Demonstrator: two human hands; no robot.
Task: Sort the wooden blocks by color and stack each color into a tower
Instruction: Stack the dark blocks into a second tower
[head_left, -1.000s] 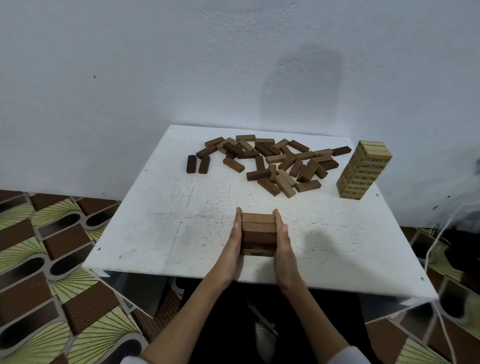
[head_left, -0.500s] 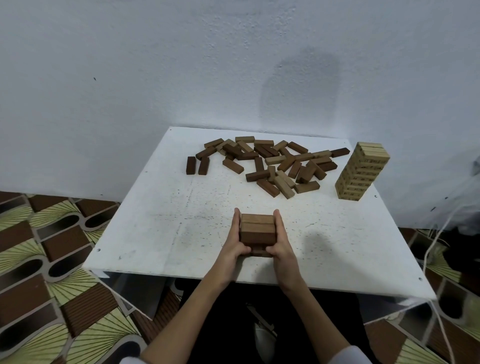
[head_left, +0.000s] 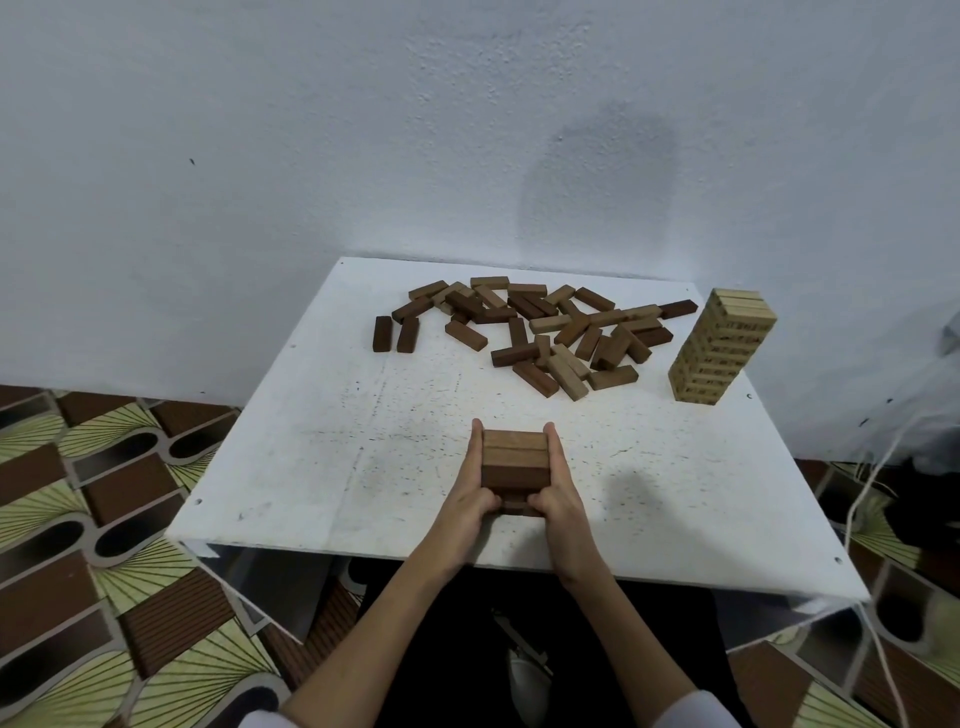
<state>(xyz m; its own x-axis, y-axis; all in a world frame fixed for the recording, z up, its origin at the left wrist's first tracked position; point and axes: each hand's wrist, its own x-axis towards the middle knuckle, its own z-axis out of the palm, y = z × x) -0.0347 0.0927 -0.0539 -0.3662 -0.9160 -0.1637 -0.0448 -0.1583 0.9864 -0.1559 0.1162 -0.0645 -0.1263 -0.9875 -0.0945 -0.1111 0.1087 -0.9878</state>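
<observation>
We press our left hand (head_left: 470, 493) and right hand (head_left: 558, 493) flat against the brown stack (head_left: 515, 465), thumbs tucked at its base, judging these light, rigid blocks slide apart unless squeezed at the sides.

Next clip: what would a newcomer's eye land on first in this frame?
Both hands, left hand and right hand, clasp a short brown block stack near the white table's front edge. Behind it sprawls a loose pile of brown blocks, and a tall light-wood tower stands at far right.
</observation>
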